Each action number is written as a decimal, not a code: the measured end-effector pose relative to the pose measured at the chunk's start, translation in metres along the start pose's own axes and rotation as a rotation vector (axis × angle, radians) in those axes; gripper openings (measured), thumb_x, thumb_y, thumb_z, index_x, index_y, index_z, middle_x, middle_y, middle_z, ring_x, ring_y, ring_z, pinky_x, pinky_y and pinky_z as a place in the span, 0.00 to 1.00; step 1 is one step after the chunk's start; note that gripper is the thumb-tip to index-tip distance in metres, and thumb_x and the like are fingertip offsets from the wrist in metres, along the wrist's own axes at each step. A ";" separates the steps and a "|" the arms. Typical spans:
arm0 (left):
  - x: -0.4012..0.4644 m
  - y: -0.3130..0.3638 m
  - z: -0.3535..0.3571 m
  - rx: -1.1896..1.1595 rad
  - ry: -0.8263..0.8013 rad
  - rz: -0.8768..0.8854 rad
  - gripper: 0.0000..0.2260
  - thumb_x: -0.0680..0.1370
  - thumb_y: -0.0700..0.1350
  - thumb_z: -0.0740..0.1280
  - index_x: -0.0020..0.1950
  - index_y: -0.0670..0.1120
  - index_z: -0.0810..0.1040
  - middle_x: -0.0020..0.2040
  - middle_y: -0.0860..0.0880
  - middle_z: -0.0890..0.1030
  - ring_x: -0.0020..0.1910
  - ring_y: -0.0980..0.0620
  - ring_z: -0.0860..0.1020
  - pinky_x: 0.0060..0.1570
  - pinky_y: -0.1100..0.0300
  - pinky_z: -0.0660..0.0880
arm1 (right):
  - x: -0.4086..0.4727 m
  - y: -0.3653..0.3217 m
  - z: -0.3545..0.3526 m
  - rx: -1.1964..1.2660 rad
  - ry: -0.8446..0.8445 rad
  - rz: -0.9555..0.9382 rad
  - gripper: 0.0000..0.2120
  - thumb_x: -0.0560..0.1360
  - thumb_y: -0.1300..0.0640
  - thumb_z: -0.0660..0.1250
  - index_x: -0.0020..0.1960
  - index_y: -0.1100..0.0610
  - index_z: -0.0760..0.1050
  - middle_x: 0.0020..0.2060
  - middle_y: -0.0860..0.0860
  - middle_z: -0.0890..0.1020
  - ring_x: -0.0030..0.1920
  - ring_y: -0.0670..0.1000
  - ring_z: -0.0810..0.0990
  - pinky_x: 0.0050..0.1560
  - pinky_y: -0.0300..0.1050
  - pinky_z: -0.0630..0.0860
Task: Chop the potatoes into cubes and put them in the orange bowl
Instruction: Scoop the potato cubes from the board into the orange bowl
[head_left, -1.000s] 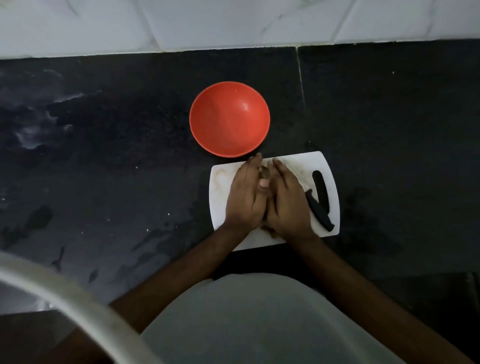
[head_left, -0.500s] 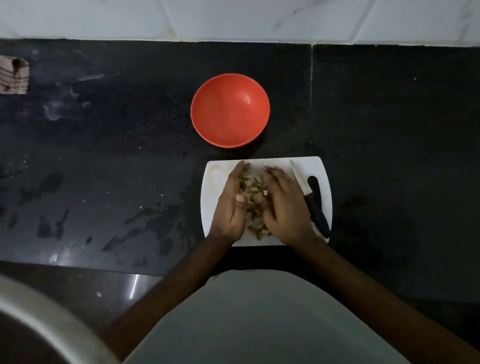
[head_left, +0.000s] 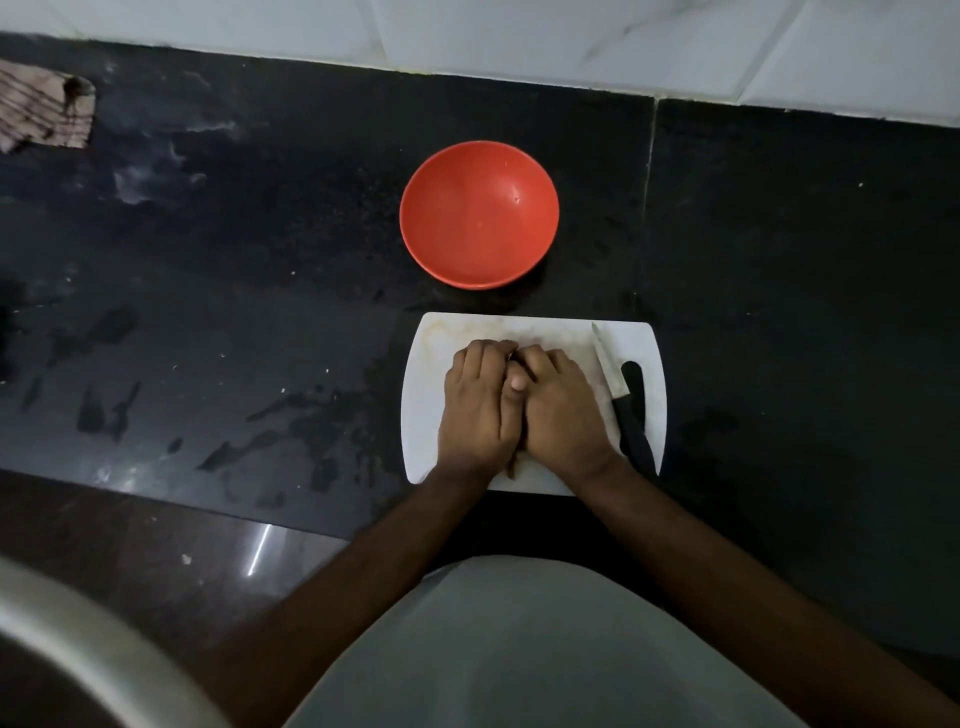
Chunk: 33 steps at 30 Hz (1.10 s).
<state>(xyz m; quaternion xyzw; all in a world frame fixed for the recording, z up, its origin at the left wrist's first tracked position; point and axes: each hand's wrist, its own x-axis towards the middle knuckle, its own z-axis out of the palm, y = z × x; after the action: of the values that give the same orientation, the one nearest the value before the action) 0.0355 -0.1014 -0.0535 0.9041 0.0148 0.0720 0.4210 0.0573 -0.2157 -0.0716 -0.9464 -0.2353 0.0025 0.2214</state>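
Cupping together at lower centre of the frame, the left hand (head_left: 475, 405) and right hand (head_left: 563, 410) curl their fingers over the almost entirely hidden potato cubes (head_left: 511, 469) on the white cutting board (head_left: 431, 364). Keep palms sealed while lifting to the empty orange bowl (head_left: 479, 214) just above.

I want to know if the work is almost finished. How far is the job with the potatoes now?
Cutting looks done: the knife lies set down on the right of the white cutting board. In hand: the left hand and right hand are cupped together on the board, apparently round the potato cubes, which are mostly hidden. Left: the orange bowl holds no potato yet, so the transfer remains.
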 end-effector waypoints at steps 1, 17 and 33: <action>0.001 0.004 0.003 -0.044 0.040 -0.048 0.20 0.84 0.53 0.50 0.59 0.43 0.76 0.53 0.49 0.76 0.52 0.48 0.73 0.54 0.48 0.71 | 0.002 0.000 0.000 0.019 0.025 0.006 0.12 0.80 0.54 0.61 0.58 0.58 0.79 0.52 0.55 0.79 0.47 0.56 0.78 0.49 0.56 0.76; 0.018 0.047 -0.002 -1.007 0.232 -0.712 0.21 0.87 0.50 0.52 0.60 0.40 0.82 0.55 0.42 0.85 0.58 0.47 0.83 0.56 0.57 0.78 | 0.019 -0.052 -0.033 0.923 0.411 0.614 0.06 0.79 0.59 0.68 0.55 0.51 0.81 0.50 0.48 0.85 0.54 0.48 0.84 0.57 0.49 0.80; 0.068 0.067 -0.037 -1.268 0.278 -0.761 0.21 0.85 0.53 0.59 0.58 0.38 0.83 0.51 0.39 0.85 0.53 0.43 0.84 0.51 0.54 0.80 | 0.075 -0.075 -0.080 1.209 0.483 0.685 0.06 0.80 0.62 0.68 0.53 0.59 0.83 0.46 0.51 0.87 0.49 0.47 0.86 0.51 0.40 0.82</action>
<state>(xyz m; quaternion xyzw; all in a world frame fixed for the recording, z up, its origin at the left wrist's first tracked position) 0.0956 -0.1110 0.0294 0.4036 0.3349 0.0299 0.8509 0.0990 -0.1563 0.0401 -0.6536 0.1713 -0.0079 0.7371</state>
